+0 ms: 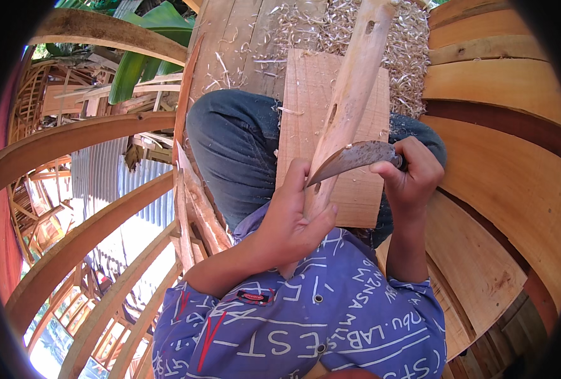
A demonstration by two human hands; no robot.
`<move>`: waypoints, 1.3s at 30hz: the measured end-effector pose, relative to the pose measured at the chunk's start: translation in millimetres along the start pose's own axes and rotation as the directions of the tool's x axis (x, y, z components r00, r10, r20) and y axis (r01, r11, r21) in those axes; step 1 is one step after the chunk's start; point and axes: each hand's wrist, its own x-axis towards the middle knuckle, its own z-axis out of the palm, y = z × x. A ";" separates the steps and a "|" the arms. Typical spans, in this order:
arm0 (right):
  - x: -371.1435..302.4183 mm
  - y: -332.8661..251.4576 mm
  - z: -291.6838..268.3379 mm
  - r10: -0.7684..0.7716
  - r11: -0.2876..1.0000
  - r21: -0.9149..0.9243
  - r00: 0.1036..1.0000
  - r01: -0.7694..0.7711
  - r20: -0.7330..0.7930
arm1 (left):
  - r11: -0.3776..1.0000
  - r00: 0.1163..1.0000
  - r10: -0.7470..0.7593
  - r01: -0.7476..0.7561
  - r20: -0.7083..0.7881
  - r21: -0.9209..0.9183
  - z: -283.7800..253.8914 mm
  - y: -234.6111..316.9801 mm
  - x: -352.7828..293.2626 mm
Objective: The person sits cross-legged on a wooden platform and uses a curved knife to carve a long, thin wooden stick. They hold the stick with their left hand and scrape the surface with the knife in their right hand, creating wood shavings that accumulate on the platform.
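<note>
My right hand [415,170] is closed round the dark handle of a knife with a broad, curved, stained blade [355,156]. The blade reaches leftward across a pale, peeled wooden pole [351,95], its tip close to the fingers of my left hand [298,218]. That hand is wrapped round the pole's near end. Along the pole are a few slot-like holes, and it slants away from me to the upper right. Under it, a flat wooden board [305,82] lies across my lap between my bent knees.
Curled wood shavings [410,57] lie thick over the plank floor [230,38] ahead. Overlapping planks [495,151] rise on my right. Curved wooden ribs [97,132] stand on my left, with a rough split timber [204,208] beside my left knee and green leaves [160,38] beyond.
</note>
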 end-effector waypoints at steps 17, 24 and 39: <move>-24.4 12.7 -0.6 0.111 0.985 0.123 0.992 -0.118 0.063 | 0.964 0.967 -0.255 0.255 0.007 -0.080 -2.5 4.8 6.5; -20.8 3.8 4.6 0.079 0.996 0.033 0.994 -0.082 0.071 | 0.959 0.964 -0.266 0.265 0.004 -0.103 3.3 8.7 4.6; -3.9 42.3 -1.7 0.278 0.956 -0.069 0.954 -0.287 -0.113 | 0.973 0.973 -0.229 0.229 -0.007 -0.032 9.4 6.3 -8.9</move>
